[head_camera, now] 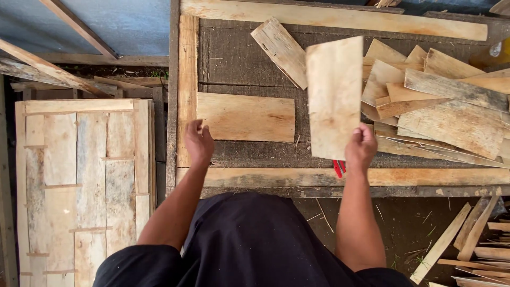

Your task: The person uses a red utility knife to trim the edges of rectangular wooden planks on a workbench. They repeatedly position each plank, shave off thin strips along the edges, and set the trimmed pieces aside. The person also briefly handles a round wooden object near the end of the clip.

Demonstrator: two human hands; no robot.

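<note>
Overhead view of a person at a dark workbench (244,64) framed by pale wooden battens. The right hand (361,146) is closed around the lower edge of a thin rectangular wood slat (334,95), holding it upright above the bench surface, its long side running away from the body; the fingers wrap the bottom corner and the slat rests on nothing. The left hand (199,141) hovers loosely curled, fingers partly bent and holding nothing, just beside the near left corner of a flat wood board (245,117) that lies crosswise on the bench; whether it touches the board cannot be told. To the right, a heap of rough slats (446,106) lies overlapping, with one separate slat (280,50) tilted at the heap's upper left. A small red object (338,168) shows under the held slat, near the front batten (425,176). Left of the bench, a panel of assembled slats (85,186) lies lower down. Loose offcuts (467,239) lie on the ground at lower right.
</note>
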